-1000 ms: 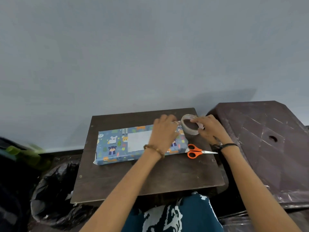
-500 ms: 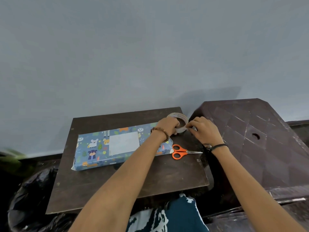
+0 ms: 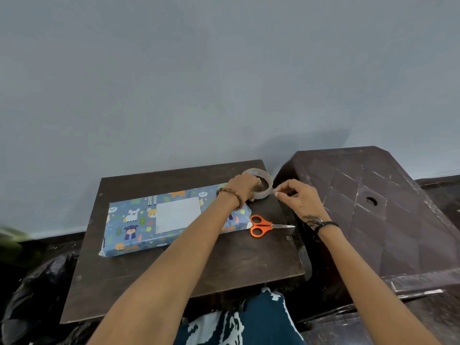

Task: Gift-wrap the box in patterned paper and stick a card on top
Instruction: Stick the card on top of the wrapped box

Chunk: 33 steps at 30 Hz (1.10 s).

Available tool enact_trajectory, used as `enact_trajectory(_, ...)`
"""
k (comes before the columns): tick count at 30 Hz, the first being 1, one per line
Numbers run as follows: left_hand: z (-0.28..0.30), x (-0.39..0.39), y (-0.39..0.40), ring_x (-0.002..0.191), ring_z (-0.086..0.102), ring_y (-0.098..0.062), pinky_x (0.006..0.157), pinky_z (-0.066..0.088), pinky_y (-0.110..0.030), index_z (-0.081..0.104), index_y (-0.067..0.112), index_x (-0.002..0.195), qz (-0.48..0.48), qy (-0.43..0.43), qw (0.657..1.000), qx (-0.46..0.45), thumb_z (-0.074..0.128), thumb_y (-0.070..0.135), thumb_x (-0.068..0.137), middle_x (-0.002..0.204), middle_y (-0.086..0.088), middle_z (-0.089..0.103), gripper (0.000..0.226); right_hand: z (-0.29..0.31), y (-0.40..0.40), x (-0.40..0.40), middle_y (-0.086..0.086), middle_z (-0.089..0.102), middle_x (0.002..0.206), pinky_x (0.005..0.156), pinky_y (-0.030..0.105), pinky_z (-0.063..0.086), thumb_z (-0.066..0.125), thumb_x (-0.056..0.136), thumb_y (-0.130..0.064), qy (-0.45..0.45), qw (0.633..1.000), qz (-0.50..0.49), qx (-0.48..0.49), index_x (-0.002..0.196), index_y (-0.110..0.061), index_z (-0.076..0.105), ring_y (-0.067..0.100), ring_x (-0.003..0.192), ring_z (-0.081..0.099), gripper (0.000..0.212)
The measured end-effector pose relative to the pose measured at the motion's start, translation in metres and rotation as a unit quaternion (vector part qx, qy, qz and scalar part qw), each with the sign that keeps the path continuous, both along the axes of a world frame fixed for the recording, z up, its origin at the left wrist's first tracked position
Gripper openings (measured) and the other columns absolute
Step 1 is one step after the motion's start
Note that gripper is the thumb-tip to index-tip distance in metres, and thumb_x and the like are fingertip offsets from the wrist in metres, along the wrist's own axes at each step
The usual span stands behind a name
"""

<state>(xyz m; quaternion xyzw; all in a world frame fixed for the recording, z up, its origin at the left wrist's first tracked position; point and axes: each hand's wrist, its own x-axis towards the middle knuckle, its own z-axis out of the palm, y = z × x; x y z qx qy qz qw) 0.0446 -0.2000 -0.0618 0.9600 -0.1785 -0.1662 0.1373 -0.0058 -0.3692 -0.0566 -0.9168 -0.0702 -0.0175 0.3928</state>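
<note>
The box [image 3: 174, 221], already covered in blue paper with small cartoon animals, lies flat on the dark brown tabletop [image 3: 174, 277], toward its far left part, with its long side running left to right. A plain white card [image 3: 178, 214] lies on the top face of the box, near the middle; I cannot tell if it is fixed there. The left hand [image 3: 242, 186] reaches over the right end of the box and holds the roll of tape [image 3: 260, 184], its fingers closed around the near side of the roll, with a beaded bracelet [image 3: 230, 196] on the wrist. The roll is at the far right corner of the tabletop, just beyond the box. The right hand [image 3: 300, 200] is just beside the roll on its right, and its thumb and first finger are pinched together close to the outer edge of the roll; the tape end is too small to see clearly. A dark band [image 3: 326, 225] is on the right wrist. Orange-handled scissors [image 3: 265, 225] lie closed on the tabletop, touching or almost touching the right end of the box, with the blades pointing right. A dark brown plastic surface [image 3: 373, 207] with a round hole stands to the right of the tabletop.
</note>
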Motion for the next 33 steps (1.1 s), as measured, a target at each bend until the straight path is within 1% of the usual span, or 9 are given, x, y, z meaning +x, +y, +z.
enact_trajectory(2, 0.004, -0.001, 0.001, 0.123, 0.047, -0.028, 0.110, 0.028, -0.039, 0.042, 0.014, 0.136, -0.008, 0.017, 0.999, -0.039, 0.061, 0.002, 0.083, 0.133, -0.012, 0.051, 0.057, 0.013, 0.006, -0.001, -0.007, 0.066, 0.082, 0.072, 0.010, 0.046, 0.065, 0.085, -0.019, 0.039, 0.995, -0.023, 0.086, 0.086, -0.017, 0.067, 0.004, 0.078, 0.060, 0.004)
enact_trajectory(5, 0.016, -0.008, 0.010, 0.134, 0.034, -0.024, 0.116, 0.002, -0.045, 0.029, 0.018, 0.144, -0.018, 0.008, 0.997, -0.078, 0.071, 0.003, 0.075, 0.141, -0.008, 0.042, 0.082, 0.034, 0.016, -0.003, -0.004, 0.066, 0.083, 0.075, 0.025, 0.049, 0.062, 0.086, -0.017, 0.113, 0.973, -0.018, 0.201, 0.083, -0.016, 0.068, 0.008, 0.080, 0.058, 0.007)
enact_trajectory(8, 0.026, -0.028, 0.038, 0.131, 0.038, -0.022, 0.115, 0.016, -0.044, 0.037, 0.016, 0.141, 0.035, -0.022, 0.986, -0.160, 0.075, 0.008, 0.072, 0.137, -0.008, 0.045, 0.079, 0.050, 0.034, -0.007, -0.002, 0.067, 0.076, 0.070, 0.024, 0.049, 0.060, 0.087, -0.013, 0.179, 0.942, -0.016, 0.285, 0.077, -0.015, 0.068, 0.007, 0.075, 0.057, 0.013)
enact_trajectory(11, 0.031, -0.055, 0.079, 0.119, 0.053, -0.019, 0.098, 0.037, -0.019, 0.052, 0.013, 0.128, 0.161, -0.036, 0.944, -0.286, 0.073, 0.000, 0.072, 0.126, -0.010, 0.057, 0.062, 0.054, 0.061, -0.012, -0.001, 0.068, 0.069, 0.064, 0.022, 0.050, 0.060, 0.087, -0.012, 0.223, 0.917, -0.020, 0.330, 0.076, -0.012, 0.068, 0.009, 0.069, 0.060, 0.013)
enact_trajectory(14, 0.030, -0.081, 0.118, 0.095, 0.060, -0.013, 0.075, 0.038, 0.003, 0.065, 0.004, 0.106, 0.254, -0.095, 0.905, -0.329, 0.069, -0.002, 0.076, 0.108, -0.010, 0.066, 0.031, 0.051, 0.099, -0.017, 0.002, 0.065, 0.070, 0.062, 0.021, 0.051, 0.064, 0.085, -0.014, 0.266, 0.911, -0.011, 0.315, 0.073, -0.010, 0.065, 0.010, 0.065, 0.060, 0.012)
enact_trajectory(17, 0.021, -0.101, 0.145, 0.080, 0.056, -0.008, 0.067, 0.037, 0.004, 0.069, 0.003, 0.092, 0.323, -0.142, 0.870, -0.345, 0.063, -0.001, 0.082, 0.094, -0.007, 0.068, 0.013, 0.039, 0.135, -0.023, -0.001, 0.064, 0.058, 0.053, 0.017, 0.052, 0.068, 0.082, -0.015, 0.287, 0.910, -0.021, 0.298, 0.067, -0.010, 0.064, 0.005, 0.050, 0.060, 0.017)
enact_trajectory(20, 0.008, -0.116, 0.165, 0.075, 0.054, -0.005, 0.067, 0.039, 0.001, 0.068, 0.003, 0.091, 0.367, -0.164, 0.849, -0.344, 0.059, -0.005, 0.082, 0.089, -0.003, 0.066, 0.015, 0.024, 0.169, -0.033, 0.002, 0.062, 0.057, 0.048, 0.014, 0.052, 0.070, 0.081, -0.016, 0.308, 0.900, -0.041, 0.307, 0.068, -0.008, 0.064, 0.002, 0.042, 0.057, 0.016)
enact_trajectory(24, -0.009, -0.124, 0.177, 0.072, 0.055, -0.008, 0.068, 0.042, -0.002, 0.064, 0.004, 0.100, 0.394, -0.143, 0.840, -0.345, 0.057, -0.010, 0.081, 0.085, -0.003, 0.062, 0.024, 0.012, 0.204, -0.041, 0.006, 0.058, 0.062, 0.047, 0.013, 0.051, 0.068, 0.083, -0.013, 0.320, 0.893, -0.069, 0.309, 0.073, -0.002, 0.062, 0.011, 0.050, 0.055, 0.016)
enact_trajectory(33, -0.020, -0.129, 0.174, 0.079, 0.053, -0.004, 0.075, 0.040, -0.002, 0.067, 0.015, 0.099, 0.343, -0.165, 0.863, -0.332, 0.050, -0.010, 0.086, 0.092, -0.001, 0.058, 0.033, 0.000, 0.216, -0.032, 0.005, 0.058, 0.053, 0.060, 0.031, 0.056, 0.071, 0.080, -0.017, 0.259, 0.948, -0.093, 0.159, 0.056, -0.009, 0.057, 0.015, 0.046, 0.054, 0.029)
